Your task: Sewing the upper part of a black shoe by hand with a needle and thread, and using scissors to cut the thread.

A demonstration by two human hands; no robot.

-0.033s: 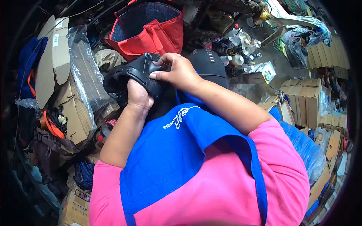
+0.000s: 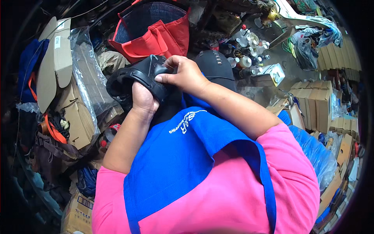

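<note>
Black item: a curved, padded piece with a thick rim and an opening [image 2: 128,74], held above the far left edge of the lap; its exact kind is unclear.
Left hand: palm up at the near side of the opening [image 2: 144,96], its fingers inside the black item and hidden, so how far they are curled cannot be told.
Right hand: mostly closed [image 2: 180,74], thumb and bent fingers pinching the item's right side.
Lap: a knee in black cloth [image 2: 214,64] rises just right of the right hand; a blue apron [image 2: 163,160] with white lettering spreads over a pink shirt [image 2: 241,195].
Beyond the hands: a red bag with a dark lining [image 2: 156,43], its mouth open, the near edge close to the black item.
Floor, far right: a cluster of bottles [image 2: 249,43], with a pale box [image 2: 274,74] near its closest edge.
Left side: flat cardboard panels [image 2: 48,74] beside a clear plastic sheet [image 2: 86,70]; a printed carton [image 2: 80,214] sits nearer the person.
Right side: stacked cardboard [image 2: 313,103] and blue plastic wrapping [image 2: 309,152].
</note>
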